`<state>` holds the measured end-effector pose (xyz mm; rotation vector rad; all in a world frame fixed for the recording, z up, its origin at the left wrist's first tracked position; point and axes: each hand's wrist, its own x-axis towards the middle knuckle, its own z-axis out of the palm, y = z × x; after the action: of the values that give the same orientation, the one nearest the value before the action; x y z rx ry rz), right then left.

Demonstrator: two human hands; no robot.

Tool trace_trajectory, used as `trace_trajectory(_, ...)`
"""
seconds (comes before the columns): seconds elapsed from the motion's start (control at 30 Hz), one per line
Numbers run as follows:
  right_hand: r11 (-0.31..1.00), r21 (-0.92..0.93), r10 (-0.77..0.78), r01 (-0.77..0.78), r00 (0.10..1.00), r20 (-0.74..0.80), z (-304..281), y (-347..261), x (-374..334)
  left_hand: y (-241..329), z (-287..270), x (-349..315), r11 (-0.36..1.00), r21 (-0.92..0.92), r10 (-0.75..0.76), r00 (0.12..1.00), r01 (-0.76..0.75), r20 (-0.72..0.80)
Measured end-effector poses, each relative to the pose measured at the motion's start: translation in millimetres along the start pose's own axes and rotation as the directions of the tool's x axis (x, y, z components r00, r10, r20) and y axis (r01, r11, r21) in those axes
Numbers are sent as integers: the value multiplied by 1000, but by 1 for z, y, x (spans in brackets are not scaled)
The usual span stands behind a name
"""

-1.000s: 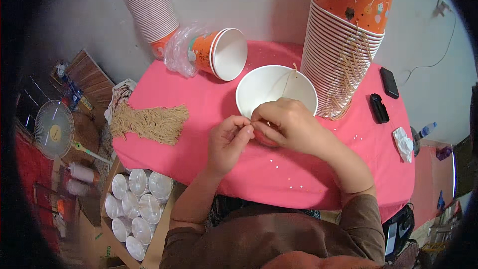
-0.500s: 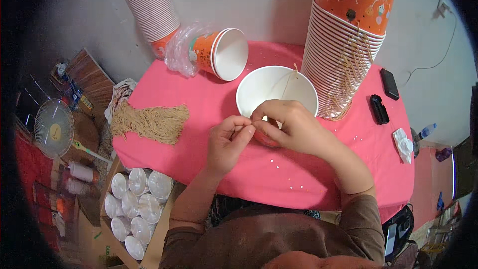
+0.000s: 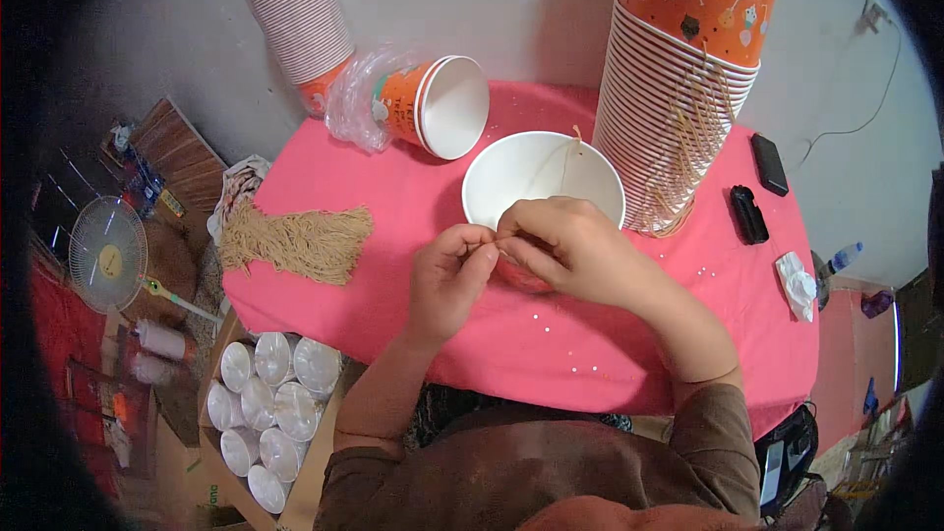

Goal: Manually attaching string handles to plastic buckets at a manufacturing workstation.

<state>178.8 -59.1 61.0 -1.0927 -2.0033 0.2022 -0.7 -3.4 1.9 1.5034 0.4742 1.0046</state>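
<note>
Head view: left hand (image 3: 447, 275) and right hand (image 3: 562, 248) meet fingertip-to-fingertip, seemingly pinching string (image 3: 564, 159) beside the white cup (image 3: 543, 182).

Bare pink tablecloth (image 3: 324, 177) left (fringe bundle (image 3: 295, 241) aside); cup stack (image 3: 678, 108) blocks right.

A crumpled clear plastic wrapper (image 3: 359, 103) sleeves the tipped orange paper cups (image 3: 433, 103) at the back of the pink worktop (image 3: 324, 177). A second clear plastic sleeve (image 3: 295, 0) covers the upright striped cup stack behind it. Left of the worktop, a brown cardboard box (image 3: 320, 452) holds white lidded cups (image 3: 270, 398).
</note>
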Motion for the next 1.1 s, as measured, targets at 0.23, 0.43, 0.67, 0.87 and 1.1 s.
trace_trajectory(0.23,1000,-2,-10,10,1000,2,-1,2,0,1,1,1,998,-53,15,1000,-16,-19)
trace_trajectory(0.43,984,157,90,-89,996,1,-1,0,2,6,2,1,999,21,39,999,-39,-6)
trace_trajectory(0.67,980,200,7,4,999,-51,2,7,2,3,-2,3,996,-93,3,998,2,56)
trace_trajectory(0.87,957,252,132,-141,990,52,-4,-2,1,4,-1,3,985,-153,-66,996,74,57)
trace_trajectory(1.1,957,263,114,-124,992,56,-4,1,0,1,-3,4,982,-177,-63,996,73,58)
